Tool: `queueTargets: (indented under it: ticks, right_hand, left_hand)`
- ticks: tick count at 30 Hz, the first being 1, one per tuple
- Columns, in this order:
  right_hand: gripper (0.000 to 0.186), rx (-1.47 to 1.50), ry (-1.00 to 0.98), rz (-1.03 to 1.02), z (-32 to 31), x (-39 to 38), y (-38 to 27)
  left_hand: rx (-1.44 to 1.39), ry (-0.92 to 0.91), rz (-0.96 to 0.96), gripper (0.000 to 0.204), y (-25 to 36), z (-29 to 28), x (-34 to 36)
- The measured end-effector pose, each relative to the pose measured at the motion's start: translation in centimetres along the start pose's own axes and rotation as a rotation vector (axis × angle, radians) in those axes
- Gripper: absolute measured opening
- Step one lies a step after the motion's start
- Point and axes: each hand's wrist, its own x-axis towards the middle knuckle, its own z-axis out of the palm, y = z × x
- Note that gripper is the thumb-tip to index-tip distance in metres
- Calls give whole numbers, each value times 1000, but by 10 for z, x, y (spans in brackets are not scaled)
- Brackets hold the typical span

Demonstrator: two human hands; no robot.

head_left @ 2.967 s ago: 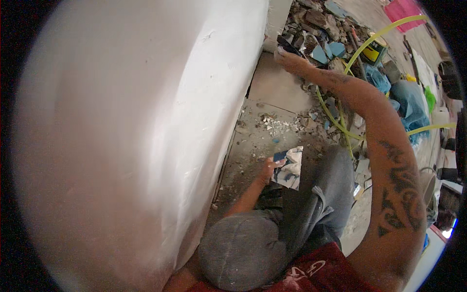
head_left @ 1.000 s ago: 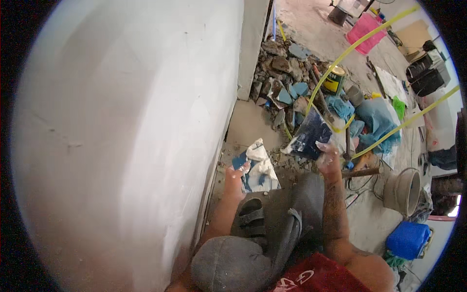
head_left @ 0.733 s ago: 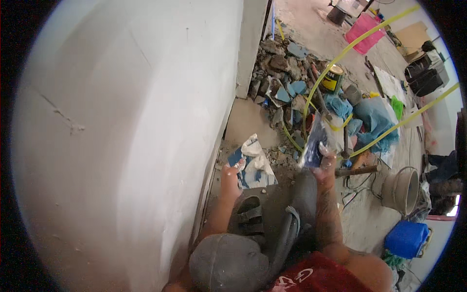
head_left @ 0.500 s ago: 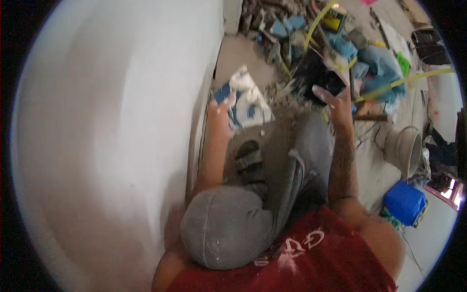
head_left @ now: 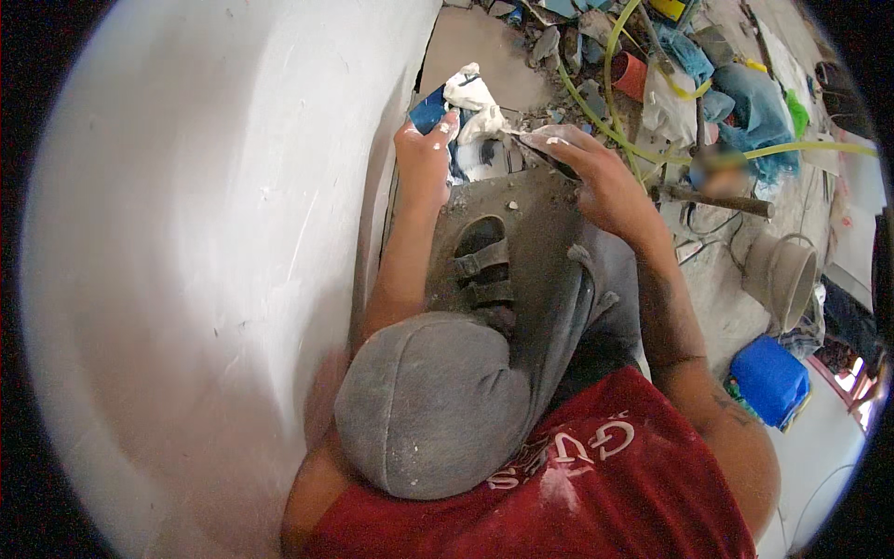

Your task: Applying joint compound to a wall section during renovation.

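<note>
My left hand [head_left: 428,158] grips a blue and white flat sheet [head_left: 426,112] by its near edge, thumb on top. A thick lump of white paste [head_left: 473,98] lies over the sheet. In my right hand [head_left: 603,182] is a dark flat spreader [head_left: 548,156], seen nearly edge-on, its fingers laid along it. White paste clings to the spreader's tip, which meets the paste at the sheet's right side. Paste also smears the fingers of both hands. Part of the spreader is hidden under my right hand.
A white wall [head_left: 223,233] rises close on my left. Rubble, blue plastic [head_left: 745,102], a red cup [head_left: 629,74] and a yellow hose [head_left: 612,65] lie ahead to the right. Farther right stand a pale bucket [head_left: 778,279] and a blue container [head_left: 769,377].
My right hand has moved left to the sheet, and the dark spreader has turned from broad face to edge. My left hand has shifted slightly farther ahead with the sheet.
</note>
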Motion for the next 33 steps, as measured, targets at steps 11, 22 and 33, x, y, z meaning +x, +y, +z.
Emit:
queueTargets:
  ticks: [11,22,33]
  right_hand:
    - [57,7,24,-65,59,4,-3]
    - [61,119,-171,-17,17,5,-3]
    - [59,32,33,-23,37,32,5]
  left_hand:
    - [244,73,93,9,-4,13,10]
    - [439,108,261,22,-21,1,31]
    - [418,17,213,35,-8,18,-2]
